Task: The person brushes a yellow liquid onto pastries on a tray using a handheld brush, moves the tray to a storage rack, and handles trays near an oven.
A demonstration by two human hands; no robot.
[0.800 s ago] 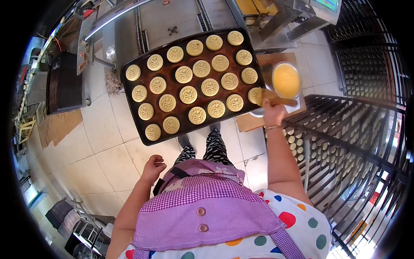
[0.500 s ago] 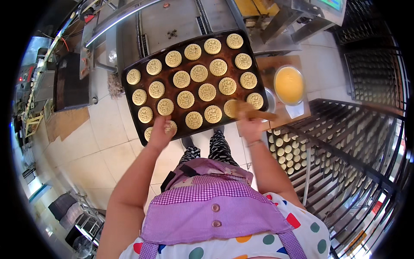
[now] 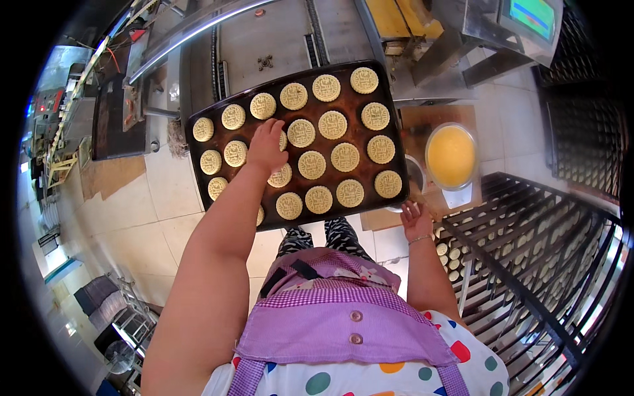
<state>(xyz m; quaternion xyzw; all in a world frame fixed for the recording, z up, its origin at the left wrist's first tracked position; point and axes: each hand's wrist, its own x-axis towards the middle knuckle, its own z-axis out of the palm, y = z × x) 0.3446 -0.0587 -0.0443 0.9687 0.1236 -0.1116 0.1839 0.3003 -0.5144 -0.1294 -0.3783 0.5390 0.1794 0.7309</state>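
Prob. a handling step on tray [image 3: 354,132]: L hand [image 3: 267,148] over stamped cakes [image 3: 311,165], R hand [image 3: 417,222] nr metal bowl [image 3: 415,173], can't tell either's grip; next move likely needs light touch.

purple apron [image 3: 300,330], brn btns [image 3: 356,316], dotted wht top [image 3: 356,376]

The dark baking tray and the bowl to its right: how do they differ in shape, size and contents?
Shape: the tray has four corners, while the bowl has a rounded outline. Size: the tray looks much larger than the bowl. Contents: the tray carries separate round pastries with patterned tops, while the bowl holds one smooth yellow mass. Both are open at the top.
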